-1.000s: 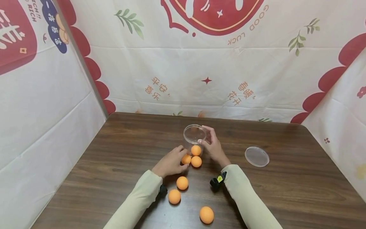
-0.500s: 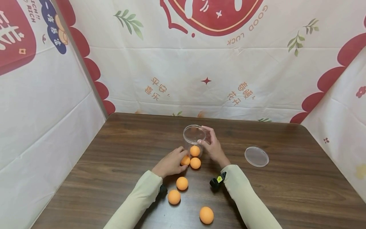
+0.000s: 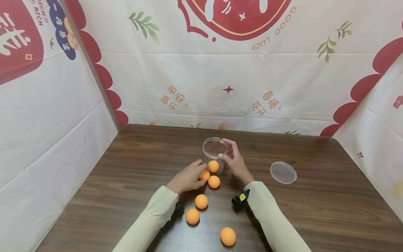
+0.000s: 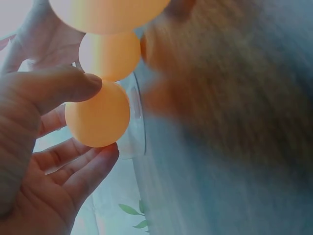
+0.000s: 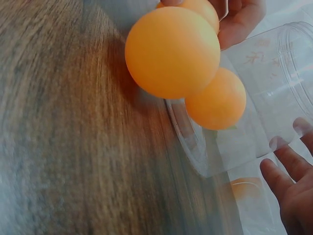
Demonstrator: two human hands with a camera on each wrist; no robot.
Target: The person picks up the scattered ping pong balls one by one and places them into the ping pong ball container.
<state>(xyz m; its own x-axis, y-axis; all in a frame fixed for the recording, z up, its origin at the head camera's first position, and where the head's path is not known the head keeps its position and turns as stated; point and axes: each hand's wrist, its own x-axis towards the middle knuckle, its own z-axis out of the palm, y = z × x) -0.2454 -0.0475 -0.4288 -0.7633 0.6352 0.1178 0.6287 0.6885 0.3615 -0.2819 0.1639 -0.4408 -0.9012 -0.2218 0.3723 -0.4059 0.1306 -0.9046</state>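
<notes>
My left hand [image 3: 189, 176] pinches an orange ping-pong ball [image 4: 98, 115] between thumb and fingers, just left of the jar's foot. With thumb and fingers on its right side, my right hand [image 3: 234, 161] holds a clear plastic jar [image 3: 215, 147] that stands upright, its round mouth uppermost. A second orange ball [image 3: 213, 166] shows at the lower part of the jar; whether it lies inside or in front, I cannot tell. Nearer to me, a third ball [image 5: 171, 51] rests on the wood close to these two.
Below the hands, two orange balls [image 3: 201, 202] [image 3: 192, 216] lie near each other by my left wrist. Another ball [image 3: 228, 236] sits closer to the front. A clear round lid [image 3: 283, 172] lies to the right on the brown wooden table [image 3: 315, 203]. Printed cloth [image 3: 201, 70] hangs behind.
The loose ball in front of the jar has rolled slightly toward me and left. The ball at the jar's lower part has shifted a little left. Both hands stay nearly in place.
</notes>
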